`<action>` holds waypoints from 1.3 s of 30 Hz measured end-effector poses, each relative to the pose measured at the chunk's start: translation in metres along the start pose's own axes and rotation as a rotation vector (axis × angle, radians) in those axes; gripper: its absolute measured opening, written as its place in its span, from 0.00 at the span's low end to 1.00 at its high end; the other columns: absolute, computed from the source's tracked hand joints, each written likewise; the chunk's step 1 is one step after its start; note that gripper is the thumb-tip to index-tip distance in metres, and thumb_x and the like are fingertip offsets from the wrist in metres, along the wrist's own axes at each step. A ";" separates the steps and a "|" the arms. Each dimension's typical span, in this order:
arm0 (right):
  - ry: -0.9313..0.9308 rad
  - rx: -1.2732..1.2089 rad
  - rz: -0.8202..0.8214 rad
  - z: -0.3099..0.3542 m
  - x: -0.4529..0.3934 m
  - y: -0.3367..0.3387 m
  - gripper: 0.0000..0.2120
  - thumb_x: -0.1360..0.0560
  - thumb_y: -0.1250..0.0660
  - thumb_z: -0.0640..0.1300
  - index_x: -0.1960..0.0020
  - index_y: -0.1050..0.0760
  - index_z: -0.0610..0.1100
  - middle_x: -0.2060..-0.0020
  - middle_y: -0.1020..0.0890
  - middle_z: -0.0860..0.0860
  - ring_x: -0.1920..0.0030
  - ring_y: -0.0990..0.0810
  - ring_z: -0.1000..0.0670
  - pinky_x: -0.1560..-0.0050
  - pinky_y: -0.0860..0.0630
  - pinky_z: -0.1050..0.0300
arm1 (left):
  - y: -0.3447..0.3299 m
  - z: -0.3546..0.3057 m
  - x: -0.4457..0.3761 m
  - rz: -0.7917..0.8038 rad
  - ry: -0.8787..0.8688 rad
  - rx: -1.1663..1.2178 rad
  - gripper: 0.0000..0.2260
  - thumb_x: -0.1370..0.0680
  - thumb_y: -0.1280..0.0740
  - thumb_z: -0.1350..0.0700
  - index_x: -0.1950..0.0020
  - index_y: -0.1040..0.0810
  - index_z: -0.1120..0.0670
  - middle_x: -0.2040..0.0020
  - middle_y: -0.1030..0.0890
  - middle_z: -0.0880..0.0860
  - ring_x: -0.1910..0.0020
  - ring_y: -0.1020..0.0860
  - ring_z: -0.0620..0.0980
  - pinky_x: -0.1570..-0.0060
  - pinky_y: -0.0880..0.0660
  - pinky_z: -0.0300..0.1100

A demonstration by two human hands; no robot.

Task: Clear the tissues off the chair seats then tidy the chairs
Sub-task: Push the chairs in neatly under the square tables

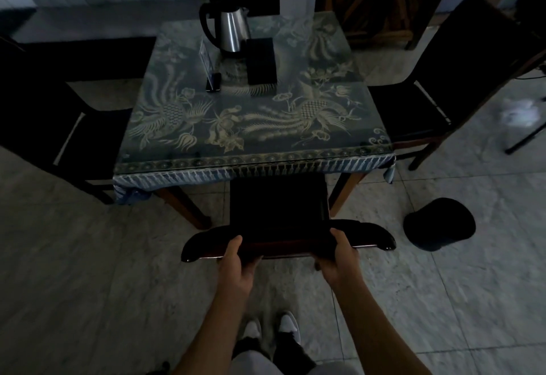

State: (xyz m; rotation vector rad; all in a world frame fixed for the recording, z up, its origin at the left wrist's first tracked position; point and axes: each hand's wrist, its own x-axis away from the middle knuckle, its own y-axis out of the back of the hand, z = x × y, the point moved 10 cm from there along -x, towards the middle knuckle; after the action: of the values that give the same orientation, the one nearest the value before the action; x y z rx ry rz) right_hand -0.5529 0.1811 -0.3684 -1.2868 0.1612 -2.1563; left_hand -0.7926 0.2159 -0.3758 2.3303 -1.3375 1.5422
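Note:
A dark wooden chair (279,206) stands in front of me with its seat partly under the near edge of the table (254,126). My left hand (236,262) grips the chair's curved top rail (375,237) left of its middle, and my right hand (336,256) grips it right of the middle. The visible part of its seat is dark and shows no tissue. A second chair (74,135) stands at the table's left side and a third (437,93) at the right side. A white crumpled tissue-like blur (520,114) shows at the far right.
On the patterned tablecloth stand a steel kettle (229,30), a black box (261,61) and a small card stand (211,65). A black bin (438,224) sits on the tiled floor right of the near chair. My white shoes (270,330) are just behind the chair.

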 end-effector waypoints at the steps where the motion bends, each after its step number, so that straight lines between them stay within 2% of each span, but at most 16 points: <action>1: -0.003 -0.006 0.006 -0.001 0.000 -0.001 0.18 0.22 0.36 0.39 0.32 0.31 0.41 0.40 0.21 0.39 0.42 0.20 0.39 0.49 0.20 0.39 | -0.001 -0.001 0.001 0.004 0.001 -0.001 0.08 0.21 0.35 0.60 0.42 0.25 0.54 0.48 0.21 0.56 0.50 0.22 0.54 0.49 0.25 0.55; 5: -0.017 -0.007 -0.011 -0.001 0.003 -0.001 0.19 0.22 0.36 0.39 0.32 0.31 0.41 0.40 0.21 0.39 0.42 0.20 0.38 0.46 0.21 0.37 | 0.000 -0.001 0.002 0.008 0.009 -0.019 0.09 0.21 0.35 0.60 0.41 0.25 0.54 0.46 0.21 0.56 0.48 0.22 0.55 0.50 0.24 0.55; 8: -0.006 0.017 -0.018 0.002 0.009 -0.002 0.17 0.22 0.35 0.39 0.34 0.30 0.40 0.43 0.20 0.39 0.45 0.19 0.40 0.54 0.19 0.42 | 0.005 -0.003 0.004 -0.009 -0.002 -0.032 0.18 0.22 0.32 0.59 0.33 0.28 0.54 0.41 0.22 0.57 0.43 0.23 0.56 0.51 0.22 0.55; 10: 0.002 0.039 -0.017 0.005 0.011 -0.002 0.16 0.22 0.34 0.41 0.35 0.29 0.39 0.44 0.19 0.39 0.49 0.18 0.41 0.59 0.19 0.45 | 0.004 -0.004 0.007 -0.015 0.002 -0.042 0.19 0.22 0.32 0.58 0.32 0.28 0.54 0.40 0.22 0.57 0.42 0.23 0.57 0.51 0.22 0.56; 16: -0.010 0.100 0.015 0.003 0.011 0.000 0.19 0.24 0.30 0.48 0.35 0.27 0.44 0.41 0.19 0.41 0.43 0.20 0.38 0.48 0.20 0.39 | 0.007 -0.004 0.009 -0.020 0.014 -0.087 0.20 0.24 0.30 0.53 0.32 0.27 0.53 0.38 0.21 0.57 0.41 0.22 0.58 0.49 0.21 0.55; 21: -0.026 0.483 0.047 0.006 0.023 0.014 0.22 0.24 0.31 0.55 0.36 0.30 0.46 0.45 0.19 0.41 0.47 0.18 0.38 0.46 0.20 0.39 | 0.015 -0.003 0.011 -0.036 0.075 -0.292 0.15 0.23 0.31 0.48 0.39 0.25 0.53 0.47 0.18 0.58 0.53 0.19 0.57 0.54 0.22 0.50; 23: -0.003 0.687 0.077 0.009 0.033 0.014 0.19 0.23 0.33 0.56 0.38 0.28 0.45 0.48 0.17 0.42 0.50 0.16 0.40 0.48 0.19 0.41 | 0.017 0.003 0.017 -0.025 0.124 -0.411 0.13 0.23 0.31 0.50 0.42 0.23 0.54 0.52 0.17 0.59 0.59 0.19 0.56 0.57 0.22 0.48; 25: 0.011 0.913 0.106 0.013 0.042 0.008 0.15 0.21 0.35 0.53 0.44 0.25 0.42 0.53 0.16 0.42 0.54 0.16 0.43 0.49 0.18 0.43 | 0.017 0.004 0.026 0.002 0.135 -0.604 0.13 0.25 0.29 0.50 0.48 0.20 0.58 0.56 0.17 0.61 0.64 0.19 0.56 0.65 0.23 0.43; 27: 0.075 1.135 0.161 0.019 0.049 -0.004 0.11 0.20 0.36 0.48 0.50 0.23 0.39 0.58 0.16 0.40 0.60 0.16 0.46 0.53 0.18 0.45 | 0.010 -0.009 0.031 0.050 -0.003 -0.850 0.15 0.30 0.27 0.48 0.57 0.18 0.61 0.59 0.16 0.63 0.64 0.20 0.57 0.67 0.27 0.42; 29: 0.270 1.334 0.199 0.035 0.054 -0.026 0.10 0.21 0.36 0.45 0.54 0.22 0.39 0.62 0.16 0.42 0.64 0.17 0.47 0.56 0.18 0.47 | -0.012 -0.031 0.040 0.129 -0.239 -1.042 0.11 0.29 0.28 0.50 0.61 0.18 0.58 0.62 0.16 0.60 0.62 0.19 0.58 0.64 0.25 0.48; 30: 0.394 1.413 0.199 0.046 0.058 -0.038 0.09 0.22 0.35 0.46 0.55 0.22 0.41 0.64 0.17 0.44 0.65 0.18 0.49 0.57 0.18 0.47 | -0.027 -0.043 0.047 0.170 -0.363 -1.130 0.08 0.27 0.29 0.52 0.60 0.18 0.56 0.63 0.16 0.56 0.60 0.19 0.56 0.60 0.23 0.50; 32: 0.600 1.480 0.185 0.070 0.071 -0.062 0.07 0.23 0.34 0.48 0.54 0.22 0.45 0.63 0.19 0.50 0.63 0.19 0.52 0.56 0.19 0.50 | -0.057 -0.064 0.067 0.208 -0.573 -1.332 0.06 0.24 0.30 0.52 0.51 0.19 0.53 0.55 0.18 0.51 0.54 0.20 0.51 0.53 0.22 0.48; 34: 0.770 1.503 0.225 0.090 0.087 -0.087 0.07 0.23 0.33 0.50 0.48 0.23 0.48 0.56 0.21 0.54 0.57 0.21 0.55 0.53 0.21 0.56 | -0.083 -0.086 0.086 0.170 -0.793 -1.526 0.15 0.24 0.32 0.47 0.39 0.24 0.50 0.45 0.23 0.49 0.47 0.23 0.49 0.48 0.24 0.47; 37: 0.986 1.589 0.287 0.110 0.107 -0.119 0.18 0.24 0.34 0.55 0.37 0.26 0.49 0.45 0.23 0.53 0.46 0.25 0.51 0.45 0.26 0.56 | -0.120 -0.115 0.119 0.121 -1.085 -1.706 0.24 0.25 0.34 0.41 0.32 0.29 0.48 0.37 0.27 0.49 0.39 0.27 0.52 0.42 0.28 0.51; 39: 1.050 1.623 0.313 0.119 0.119 -0.133 0.25 0.26 0.37 0.60 0.33 0.29 0.50 0.38 0.25 0.52 0.39 0.28 0.49 0.39 0.28 0.49 | -0.137 -0.129 0.136 0.126 -1.148 -1.751 0.26 0.25 0.35 0.40 0.30 0.31 0.47 0.33 0.29 0.49 0.35 0.30 0.52 0.38 0.31 0.53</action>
State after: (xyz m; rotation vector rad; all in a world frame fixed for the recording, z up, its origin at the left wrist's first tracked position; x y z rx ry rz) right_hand -0.5533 0.2451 -0.1639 0.7256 -0.7589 -1.5672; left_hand -0.7766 0.2763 -0.1519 1.5026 -1.6390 -1.1006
